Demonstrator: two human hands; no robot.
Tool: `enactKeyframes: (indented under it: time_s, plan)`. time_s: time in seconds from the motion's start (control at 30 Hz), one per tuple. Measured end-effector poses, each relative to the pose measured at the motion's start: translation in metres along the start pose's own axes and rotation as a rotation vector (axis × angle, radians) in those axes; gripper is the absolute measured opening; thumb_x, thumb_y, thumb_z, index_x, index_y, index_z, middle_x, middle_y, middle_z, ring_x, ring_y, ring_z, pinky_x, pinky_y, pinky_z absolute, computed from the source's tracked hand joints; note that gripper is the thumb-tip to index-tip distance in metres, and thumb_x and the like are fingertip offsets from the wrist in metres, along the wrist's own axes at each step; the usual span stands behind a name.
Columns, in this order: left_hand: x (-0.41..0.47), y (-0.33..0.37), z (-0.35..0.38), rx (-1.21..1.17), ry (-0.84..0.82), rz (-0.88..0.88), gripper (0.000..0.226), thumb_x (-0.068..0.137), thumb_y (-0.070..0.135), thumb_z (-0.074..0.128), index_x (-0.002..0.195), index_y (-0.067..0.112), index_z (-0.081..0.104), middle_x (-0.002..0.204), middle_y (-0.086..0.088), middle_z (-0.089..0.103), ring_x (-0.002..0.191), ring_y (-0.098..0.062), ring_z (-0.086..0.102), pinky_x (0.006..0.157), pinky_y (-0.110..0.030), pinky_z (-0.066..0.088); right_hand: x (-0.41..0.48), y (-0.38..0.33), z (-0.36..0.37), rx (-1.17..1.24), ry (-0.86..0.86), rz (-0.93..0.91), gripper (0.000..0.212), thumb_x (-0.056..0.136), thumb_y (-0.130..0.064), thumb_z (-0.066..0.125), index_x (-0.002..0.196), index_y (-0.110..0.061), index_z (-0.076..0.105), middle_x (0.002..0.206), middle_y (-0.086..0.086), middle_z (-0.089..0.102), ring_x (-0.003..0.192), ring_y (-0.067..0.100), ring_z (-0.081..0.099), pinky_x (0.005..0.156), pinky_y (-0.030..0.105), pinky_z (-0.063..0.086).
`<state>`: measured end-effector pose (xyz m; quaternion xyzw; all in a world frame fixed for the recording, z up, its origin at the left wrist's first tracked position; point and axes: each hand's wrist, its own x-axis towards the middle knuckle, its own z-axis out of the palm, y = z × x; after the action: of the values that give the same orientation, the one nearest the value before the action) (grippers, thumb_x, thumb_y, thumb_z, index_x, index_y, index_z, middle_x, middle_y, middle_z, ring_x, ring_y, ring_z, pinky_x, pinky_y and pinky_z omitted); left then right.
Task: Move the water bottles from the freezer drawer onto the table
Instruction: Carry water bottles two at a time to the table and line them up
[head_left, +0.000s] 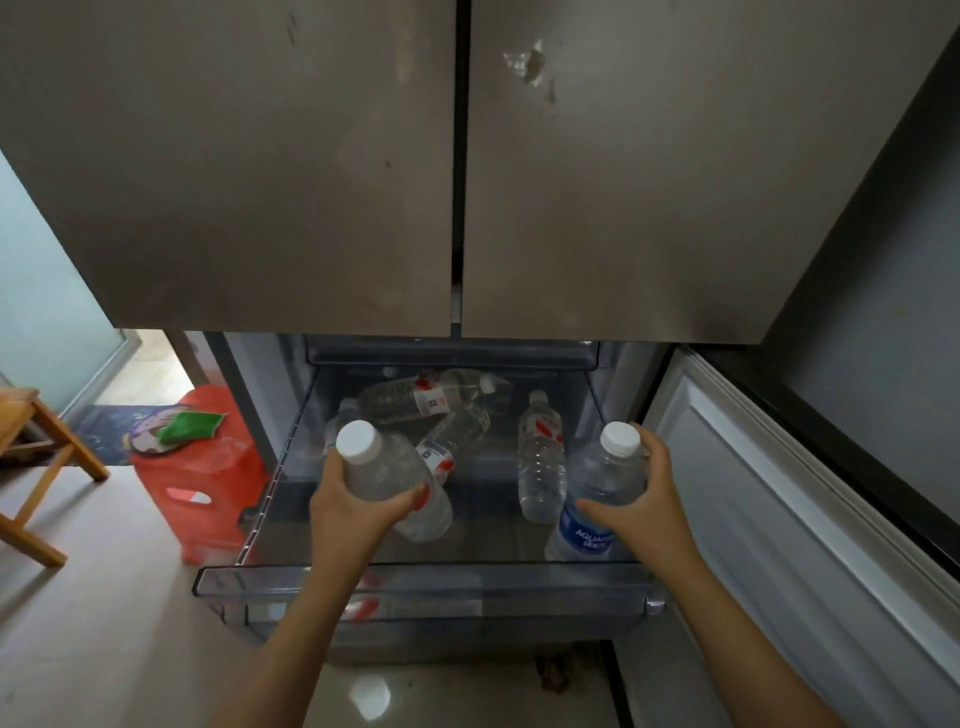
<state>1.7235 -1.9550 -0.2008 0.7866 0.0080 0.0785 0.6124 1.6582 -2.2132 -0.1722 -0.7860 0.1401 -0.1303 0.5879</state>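
Observation:
The freezer drawer (415, 584) stands pulled out below the closed fridge doors. Several clear water bottles lie inside it, among them one with a red-and-white label (541, 457) on the right and a pile (431, 400) toward the back. My left hand (353, 512) grips a clear bottle with a white cap (387, 470) above the drawer's left side. My right hand (636, 506) grips a blue-labelled bottle (597, 499), also white-capped, above the drawer's right side. Both held bottles point cap-up toward me.
A red plastic stool (202, 483) with a green cloth (189, 426) on it stands left of the drawer. A wooden stool (36, 462) is at the far left. The open lower freezer door (779, 519) flanks the drawer on the right.

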Motion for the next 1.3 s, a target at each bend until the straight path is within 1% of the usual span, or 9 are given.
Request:
enactKeyframes:
  time_s: [0.17, 0.3, 0.47, 0.6, 0.77, 0.9, 1.0, 1.13, 1.3]
  plan:
    - [-0.001, 0.042, -0.020, -0.057, 0.144, 0.187, 0.070, 0.061, 0.003, 0.080, 0.115, 0.023, 0.040, 0.109, 0.007, 0.050, 0.100, -0.006, 0.050, 0.082, -0.018, 0.040, 0.013, -0.043, 0.019, 0.008, -0.131, -0.162, 0.087, 0.064, 0.005, 0.078, 0.123, -0.036, 0.030, 0.118, -0.021, 0.039, 0.112, 0.005, 0.040, 0.094, 0.028, 0.040]
    - [0.000, 0.082, -0.043, -0.109, 0.281, 0.223, 0.067, 0.066, 0.007, 0.076, 0.115, 0.027, 0.036, 0.100, 0.019, 0.047, 0.088, 0.006, 0.050, 0.067, -0.005, 0.042, 0.025, -0.080, 0.038, 0.135, -0.163, -0.237, 0.080, 0.066, 0.003, 0.076, 0.117, -0.038, 0.030, 0.107, -0.028, 0.041, 0.093, -0.012, 0.047, 0.070, 0.005, 0.044]
    - [-0.012, 0.091, -0.083, -0.157, 0.430, 0.222, 0.068, 0.068, 0.005, 0.073, 0.127, 0.012, 0.039, 0.118, -0.001, 0.050, 0.101, -0.017, 0.054, 0.084, -0.031, 0.047, 0.029, -0.112, 0.069, 0.199, -0.264, -0.359, 0.073, 0.066, -0.001, 0.077, 0.108, -0.045, 0.036, 0.108, -0.027, 0.044, 0.097, -0.006, 0.049, 0.076, 0.012, 0.043]
    - [-0.029, 0.087, -0.121, -0.135, 0.567, 0.217, 0.060, 0.068, 0.004, 0.072, 0.117, 0.020, 0.041, 0.115, 0.000, 0.051, 0.102, -0.020, 0.053, 0.076, -0.026, 0.047, 0.026, -0.138, 0.093, 0.109, -0.489, -0.461, 0.073, 0.065, -0.003, 0.078, 0.105, -0.047, 0.036, 0.106, -0.029, 0.043, 0.095, -0.006, 0.048, 0.077, 0.012, 0.043]
    - [-0.064, 0.085, -0.164, -0.003, 0.699, 0.158, 0.069, 0.065, -0.002, 0.074, 0.125, 0.010, 0.042, 0.125, -0.012, 0.051, 0.105, -0.024, 0.050, 0.088, -0.046, 0.046, 0.019, -0.165, 0.118, 0.089, -0.702, -0.463, 0.075, 0.067, -0.006, 0.078, 0.114, -0.040, 0.031, 0.104, -0.024, 0.047, 0.097, 0.003, 0.052, 0.075, 0.015, 0.045]
    - [-0.107, 0.080, -0.179, 0.041, 0.834, 0.076, 0.069, 0.065, -0.004, 0.075, 0.124, 0.008, 0.042, 0.122, -0.014, 0.052, 0.103, -0.026, 0.052, 0.088, -0.047, 0.046, 0.001, -0.173, 0.134, 0.064, -0.815, -0.517, 0.074, 0.067, -0.008, 0.078, 0.119, -0.034, 0.033, 0.111, -0.014, 0.050, 0.109, 0.013, 0.052, 0.090, 0.031, 0.049]
    - [-0.147, 0.068, -0.178, 0.057, 0.908, -0.007, 0.066, 0.064, -0.002, 0.077, 0.118, 0.015, 0.043, 0.115, -0.009, 0.052, 0.101, -0.025, 0.053, 0.088, -0.047, 0.047, -0.018, -0.165, 0.143, 0.011, -0.887, -0.568, 0.077, 0.065, -0.013, 0.080, 0.122, -0.034, 0.033, 0.114, -0.015, 0.049, 0.106, 0.012, 0.053, 0.093, 0.036, 0.048]
    - [-0.209, 0.050, -0.166, 0.094, 0.989, -0.138, 0.068, 0.061, 0.002, 0.081, 0.114, 0.021, 0.042, 0.109, -0.003, 0.050, 0.099, -0.025, 0.052, 0.081, -0.054, 0.051, -0.043, -0.144, 0.154, -0.020, -1.032, -0.555, 0.071, 0.063, -0.017, 0.082, 0.106, -0.047, 0.033, 0.101, -0.031, 0.045, 0.090, 0.002, 0.054, 0.077, 0.018, 0.047]
    - [-0.302, 0.038, -0.166, 0.129, 1.100, -0.317, 0.075, 0.045, 0.029, 0.087, 0.106, 0.031, 0.043, 0.097, 0.009, 0.051, 0.092, -0.023, 0.056, 0.071, -0.049, 0.054, -0.101, -0.114, 0.177, -0.020, -1.227, -0.443, 0.074, 0.065, -0.011, 0.080, 0.115, -0.037, 0.032, 0.108, -0.018, 0.049, 0.104, 0.009, 0.050, 0.082, 0.023, 0.048]
